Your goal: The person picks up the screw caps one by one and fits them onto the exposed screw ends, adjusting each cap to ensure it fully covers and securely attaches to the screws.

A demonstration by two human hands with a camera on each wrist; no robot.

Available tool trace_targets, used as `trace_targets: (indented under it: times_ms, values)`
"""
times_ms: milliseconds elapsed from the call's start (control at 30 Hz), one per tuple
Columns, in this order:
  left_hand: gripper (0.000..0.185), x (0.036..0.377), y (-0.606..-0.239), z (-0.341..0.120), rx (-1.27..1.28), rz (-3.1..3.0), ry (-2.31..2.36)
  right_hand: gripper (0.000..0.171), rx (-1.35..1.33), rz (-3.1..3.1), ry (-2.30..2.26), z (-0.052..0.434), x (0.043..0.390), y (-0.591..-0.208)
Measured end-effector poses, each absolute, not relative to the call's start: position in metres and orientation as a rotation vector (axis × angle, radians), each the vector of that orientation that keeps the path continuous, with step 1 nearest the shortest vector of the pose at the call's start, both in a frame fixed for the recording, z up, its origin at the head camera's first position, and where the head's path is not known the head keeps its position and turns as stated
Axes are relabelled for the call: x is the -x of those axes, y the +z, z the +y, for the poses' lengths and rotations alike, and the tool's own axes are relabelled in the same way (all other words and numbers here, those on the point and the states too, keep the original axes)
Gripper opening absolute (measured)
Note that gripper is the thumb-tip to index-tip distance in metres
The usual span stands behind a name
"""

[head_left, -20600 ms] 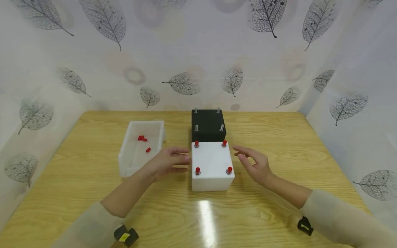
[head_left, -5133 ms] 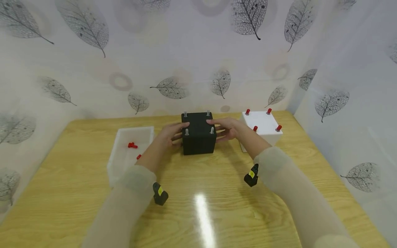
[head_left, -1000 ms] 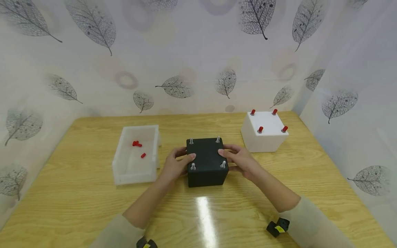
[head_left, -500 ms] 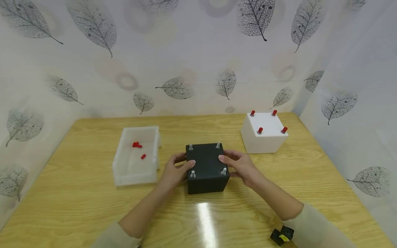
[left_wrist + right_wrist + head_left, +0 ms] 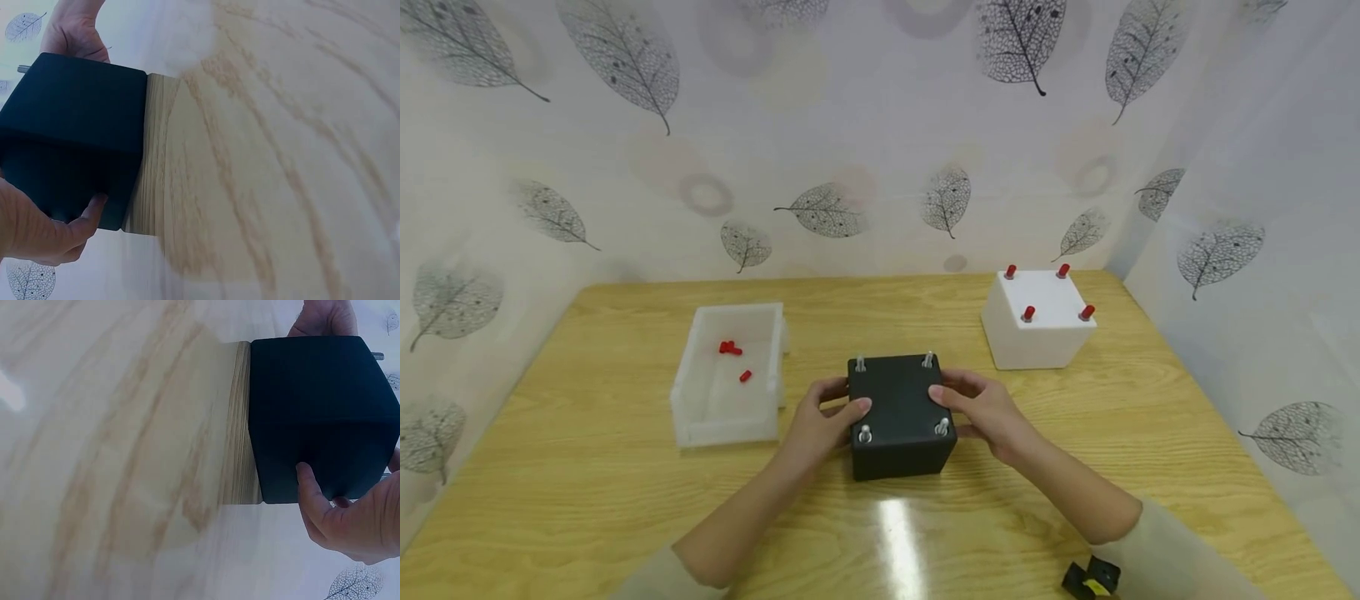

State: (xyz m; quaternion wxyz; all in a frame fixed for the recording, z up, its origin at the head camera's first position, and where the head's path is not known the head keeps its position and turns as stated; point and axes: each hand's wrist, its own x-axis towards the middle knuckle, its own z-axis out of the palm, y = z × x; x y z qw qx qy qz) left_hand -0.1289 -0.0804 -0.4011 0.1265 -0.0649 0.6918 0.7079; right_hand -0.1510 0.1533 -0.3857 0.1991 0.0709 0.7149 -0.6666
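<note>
Passing left to right: tray [image 5: 700, 417] with red caps [image 5: 730, 348] at left, left hand [image 5: 820, 421] clasping the black box [image 5: 898, 417] by its left side, right hand [image 5: 988, 408] clasping the right side, white box [image 5: 1037, 321] far right. Box sits mid-table, near edge. Best handled by squeezing evenly from both sides, keeping thumbs clear of the four studs [image 5: 940, 427], sliding flat without tilting, stopping square and well apart from tray.
</note>
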Motion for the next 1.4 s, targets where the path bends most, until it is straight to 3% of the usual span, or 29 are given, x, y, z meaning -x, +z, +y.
trace_targets:
  times_ms: [1400]
  values:
    - [0.064, 0.101, -0.402, -0.077, 0.216, 2.000, 2.044, 0.061, -0.148, 2.046, -1.801, 0.159, 0.121, -0.379]
